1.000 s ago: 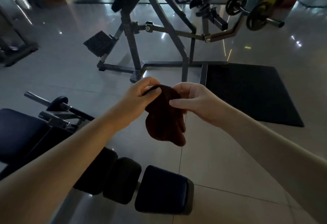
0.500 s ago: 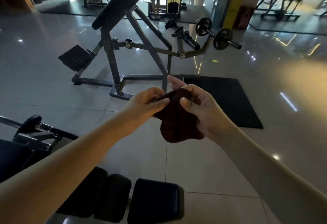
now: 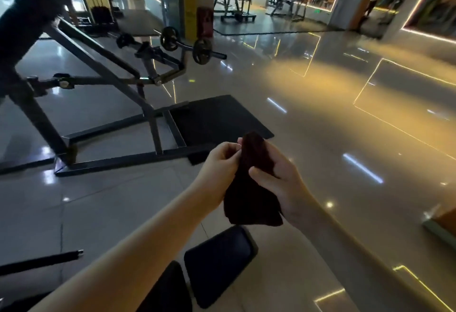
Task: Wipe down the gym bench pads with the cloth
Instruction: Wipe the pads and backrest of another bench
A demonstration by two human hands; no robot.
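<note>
A dark brown cloth point(image 3: 251, 200) hangs in the air at the middle of the view, held between both hands. My left hand point(image 3: 219, 166) pinches its upper left edge. My right hand point(image 3: 283, 183) grips it from the right, thumb across the front. Below the cloth lie the bench's black pads: a flat rectangular pad point(image 3: 219, 262) and a rounded roller pad point(image 3: 167, 289) beside it at the bottom edge. Neither hand touches a pad.
A plate-loaded machine with a dark steel frame point(image 3: 118, 158) and an angled pad point(image 3: 32, 11) stands at the left. A black floor mat point(image 3: 217, 119) lies beside it. A black bar point(image 3: 39, 260) juts in at lower left. Glossy tiled floor stretches right.
The view has swung to the right, so the bench pads sit lower and the open floor fills the right. Both hands have kept hold of the cloth and bunched it taller.
</note>
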